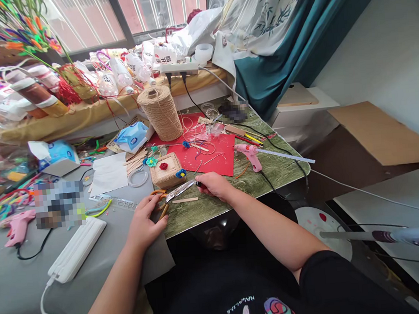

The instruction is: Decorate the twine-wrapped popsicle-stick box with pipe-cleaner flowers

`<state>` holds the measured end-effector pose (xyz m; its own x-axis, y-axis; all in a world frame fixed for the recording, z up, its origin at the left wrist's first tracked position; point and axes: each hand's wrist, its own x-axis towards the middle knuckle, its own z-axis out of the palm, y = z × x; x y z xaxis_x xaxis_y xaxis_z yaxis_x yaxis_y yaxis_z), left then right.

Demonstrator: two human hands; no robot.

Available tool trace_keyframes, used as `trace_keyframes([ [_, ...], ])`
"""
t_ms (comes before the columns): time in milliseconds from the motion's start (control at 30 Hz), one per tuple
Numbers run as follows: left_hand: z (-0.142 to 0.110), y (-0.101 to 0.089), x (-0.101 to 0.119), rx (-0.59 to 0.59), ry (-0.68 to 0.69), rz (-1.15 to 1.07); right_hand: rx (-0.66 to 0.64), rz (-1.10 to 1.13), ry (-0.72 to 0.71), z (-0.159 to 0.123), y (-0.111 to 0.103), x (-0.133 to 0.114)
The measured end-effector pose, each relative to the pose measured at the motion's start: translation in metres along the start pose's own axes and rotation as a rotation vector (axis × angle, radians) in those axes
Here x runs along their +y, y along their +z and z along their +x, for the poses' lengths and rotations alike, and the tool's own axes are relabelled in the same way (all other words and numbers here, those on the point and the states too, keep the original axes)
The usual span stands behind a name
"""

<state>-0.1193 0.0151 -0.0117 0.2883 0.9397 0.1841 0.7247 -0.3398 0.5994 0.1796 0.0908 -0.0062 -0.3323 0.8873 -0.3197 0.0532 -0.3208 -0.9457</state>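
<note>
My left hand (146, 220) is closed on the orange handles of a pair of scissors (181, 190), whose blades point to the right. At the blade tips, my right hand (214, 185) pinches a small dark piece that I cannot make out. Just beyond the blades sits a twine-covered box (165, 179) with a red flower (163, 166) on top. A blue flower (180, 173) is at its front right corner, and a teal flower (151, 161) is at its back left. A wooden craft stick (185, 200) lies on the table below the scissors.
A large twine spool (159, 113) stands behind the box, beside red paper (224, 161) strewn with scraps. A pink glue gun (249, 155) lies at right, another pink glue gun (20, 227) at left. A white power strip (78, 249) is near the left forearm.
</note>
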Motion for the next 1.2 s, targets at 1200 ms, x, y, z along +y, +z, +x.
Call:
trace_keyframes([
  [1200,0.001,0.000,0.005,0.003,0.006,0.044,0.012,0.149,-0.051,0.000,-0.003,0.015],
])
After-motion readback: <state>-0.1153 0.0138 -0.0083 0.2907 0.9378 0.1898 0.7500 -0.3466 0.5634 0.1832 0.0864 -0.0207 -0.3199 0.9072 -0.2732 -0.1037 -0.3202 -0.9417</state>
